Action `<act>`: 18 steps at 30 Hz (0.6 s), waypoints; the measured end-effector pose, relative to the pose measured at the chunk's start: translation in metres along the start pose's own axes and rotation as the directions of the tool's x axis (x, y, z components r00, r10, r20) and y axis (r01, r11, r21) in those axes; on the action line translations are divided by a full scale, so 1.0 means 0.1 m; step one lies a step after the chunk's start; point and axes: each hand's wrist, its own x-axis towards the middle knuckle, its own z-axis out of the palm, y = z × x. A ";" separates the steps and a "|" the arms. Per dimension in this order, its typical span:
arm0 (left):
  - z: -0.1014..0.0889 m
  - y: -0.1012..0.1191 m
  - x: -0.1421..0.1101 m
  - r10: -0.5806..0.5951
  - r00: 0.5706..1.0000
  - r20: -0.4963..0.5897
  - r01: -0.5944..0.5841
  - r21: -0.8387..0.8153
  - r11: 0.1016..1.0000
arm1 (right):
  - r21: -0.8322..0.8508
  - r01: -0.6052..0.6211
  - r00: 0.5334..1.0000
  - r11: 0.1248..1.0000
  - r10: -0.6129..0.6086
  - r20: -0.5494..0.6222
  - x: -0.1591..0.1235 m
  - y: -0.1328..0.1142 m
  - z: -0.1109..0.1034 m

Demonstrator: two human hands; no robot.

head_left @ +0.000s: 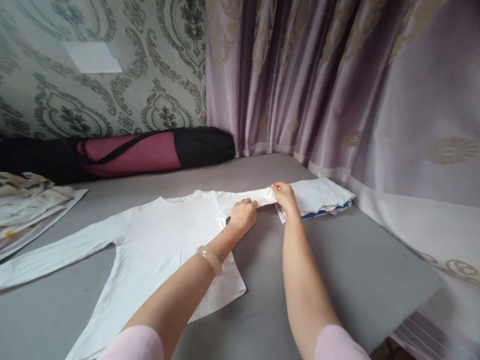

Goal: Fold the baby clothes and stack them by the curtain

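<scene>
A white long-sleeved shirt (161, 255) lies spread on the grey surface, its left-side sleeve stretched out flat toward the picture's left edge. My left hand (243, 214), with a pale bangle on its wrist, is closed on the other sleeve near its middle. Farther along, my right hand (285, 196) pinches that sleeve at the cuff end. Just beyond my right hand, and partly behind it, sits a stack of folded clothes (322, 194), white on top with blue and pink edges below.
A long black and maroon bag (146, 152) lies along the patterned wall. Crumpled patterned fabric (30, 207) is at the far left. Mauve curtains (262, 90) hang behind and to the right of the grey surface (360, 270), whose edge shows at lower right.
</scene>
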 end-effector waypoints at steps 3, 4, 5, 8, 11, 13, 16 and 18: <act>0.01 0.01 -0.03 0.050 0.999 -0.015 -0.050 0.006 0.999 | -0.102 0.030 0.999 0.994 -0.027 0.024 0.00 0.02 -0.03; 0.02 0.01 -0.05 0.076 0.997 -0.004 -0.076 -0.012 0.997 | -0.104 0.026 0.999 0.994 -0.023 0.034 0.00 0.02 -0.04; 0.02 0.01 -0.06 0.106 0.994 0.009 -0.106 -0.042 0.993 | -0.095 0.022 0.999 0.995 -0.018 0.041 -0.01 0.02 -0.05; 0.02 -0.08 -0.08 0.152 0.988 -0.019 -0.153 -0.173 0.973 | -0.004 -0.010 0.998 1.000 0.010 0.061 -0.02 0.04 -0.06; -0.02 -0.36 -0.09 -0.039 0.983 -0.180 -0.001 -0.219 0.976 | 0.203 -0.096 0.986 0.975 0.066 0.152 -0.05 0.04 -0.08; -0.04 -0.63 -0.10 -0.197 0.942 -0.273 0.152 -0.177 0.972 | 0.325 -0.167 0.971 0.931 0.097 0.220 -0.07 0.03 -0.11; -0.03 -1.00 -0.13 -0.205 0.941 -0.270 0.179 -0.120 0.977 | 0.410 -0.227 0.955 0.883 0.120 0.270 -0.09 -0.02 -0.16; 0.02 -1.15 -0.17 -0.147 0.965 -0.219 0.124 -0.113 0.986 | 0.440 -0.242 0.952 0.865 0.123 0.280 -0.11 -0.06 -0.21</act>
